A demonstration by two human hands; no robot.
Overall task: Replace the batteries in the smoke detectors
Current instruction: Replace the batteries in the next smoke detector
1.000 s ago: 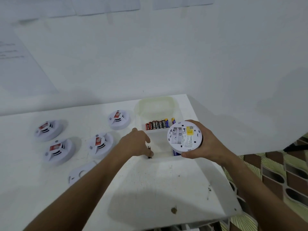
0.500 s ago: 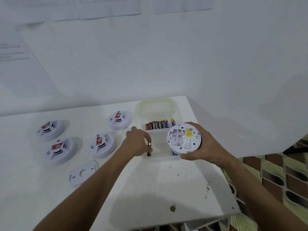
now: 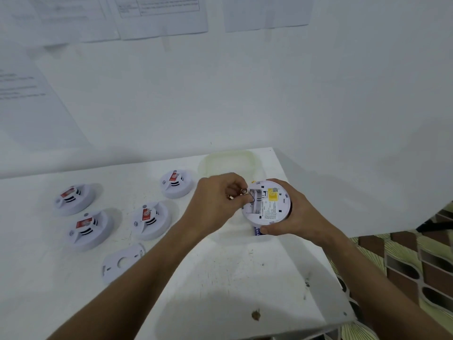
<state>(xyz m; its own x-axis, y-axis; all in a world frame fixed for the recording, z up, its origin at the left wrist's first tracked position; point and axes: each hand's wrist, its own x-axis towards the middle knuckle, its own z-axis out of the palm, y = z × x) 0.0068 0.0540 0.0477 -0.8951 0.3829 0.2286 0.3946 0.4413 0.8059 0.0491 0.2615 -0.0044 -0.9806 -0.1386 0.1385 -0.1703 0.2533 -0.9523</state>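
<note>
My right hand (image 3: pixel 291 212) cups the open smoke detector (image 3: pixel 267 204) with its back turned up, fingers curled round the far rim and thumb clamped on the near edge — it hangs over the clear plastic box (image 3: pixel 230 163) near the table's (image 3: pixel 220 278) far right corner. The battery bay faces me, a yellow sticker beside it. My left hand (image 3: pixel 215 200) pinches a battery (image 3: pixel 243 191) between thumb and fingertips, its metal end at the left lip of the bay; a second battery end (image 3: pixel 230 197) seems to sit lower in the same hand, though I can't tell for sure. A scrap of blue battery (image 3: pixel 257 231) peeks out under the detector, just by my right thumb.

Over toward the left edge, four more smoke detectors wait face up, each with a red tag: one at the far left (image 3: pixel 73 198), one nearer me (image 3: pixel 89 229), one in the middle (image 3: pixel 150 220), one farther back (image 3: pixel 176 183) just beside the box. A loose white mounting plate (image 3: pixel 122 262) lies flat nearest me — well apart from my hands. Printed sheets (image 3: pixel 161 15) hang on the wall behind, and a dark speck (image 3: pixel 255 314) marks the table near its front edge.
</note>
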